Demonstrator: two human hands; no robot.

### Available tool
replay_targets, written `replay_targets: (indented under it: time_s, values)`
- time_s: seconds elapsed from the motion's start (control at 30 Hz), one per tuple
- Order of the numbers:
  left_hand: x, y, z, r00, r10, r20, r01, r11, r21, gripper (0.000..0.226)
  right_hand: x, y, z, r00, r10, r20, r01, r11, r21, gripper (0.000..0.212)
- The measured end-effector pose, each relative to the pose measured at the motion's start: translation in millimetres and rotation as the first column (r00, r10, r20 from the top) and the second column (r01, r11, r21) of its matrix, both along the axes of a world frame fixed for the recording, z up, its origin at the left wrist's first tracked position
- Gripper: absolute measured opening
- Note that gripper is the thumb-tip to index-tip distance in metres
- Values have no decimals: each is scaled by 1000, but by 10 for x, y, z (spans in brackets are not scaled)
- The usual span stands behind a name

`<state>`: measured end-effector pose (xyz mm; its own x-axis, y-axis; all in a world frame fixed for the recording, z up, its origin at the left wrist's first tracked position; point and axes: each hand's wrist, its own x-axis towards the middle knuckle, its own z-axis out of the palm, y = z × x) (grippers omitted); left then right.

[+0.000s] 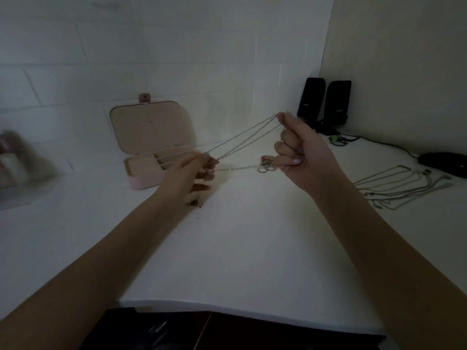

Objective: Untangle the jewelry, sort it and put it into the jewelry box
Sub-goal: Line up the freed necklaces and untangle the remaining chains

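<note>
1. We see a thin silver metal chain necklace (242,138) stretched taut in the air between both hands, its fine strands running as near-parallel lines above the white worktop (252,236). We judge it is held taut so that crossings show and can be worked apart.
2. The left hand (188,178) pinches the lower end of the chain between thumb and fingertip, its other fingers curled below, just in front of the box.
3. The right hand (300,152) is raised higher, its fingers curled in and its thumb and forefinger nipping the upper end.
4. The pink rectangular jewelry box with rounded corners (151,145) stands open behind the left hand, its lid leaning back toward the wall, its padded beige compartments ready to take sorted pieces.
5. A small heap of metal rings (267,164) lies on the worktop between the hands, with another fine chain trailing from it.
6. Further right, several pale chains (404,188) lie spread in loops, apparently already separated.
7. Two black speakers (324,104) stand in the corner; a dark computer mouse (447,162) sits at the right edge.
</note>
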<state>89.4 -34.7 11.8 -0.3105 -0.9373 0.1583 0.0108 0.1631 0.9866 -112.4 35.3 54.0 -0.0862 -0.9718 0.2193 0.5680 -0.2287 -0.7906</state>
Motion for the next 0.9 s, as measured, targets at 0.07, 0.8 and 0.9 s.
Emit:
replay_targets:
  time_s: [0.07, 0.8, 0.9]
  values:
    - [3, 11, 28, 992, -74, -100, 80, 995, 57, 28, -2, -2, 8, 1000, 5, 22, -5, 1000, 7, 17]
    - [101, -82, -101, 867, 218, 449, 19, 885, -466, 22, -37, 11, 59, 982, -27, -185, 29, 1000, 11, 20]
    - [112, -107, -159, 750, 293, 593, 195, 758, -622, 6, 25, 24, 34, 938, -24, -347, 5, 999, -54, 17]
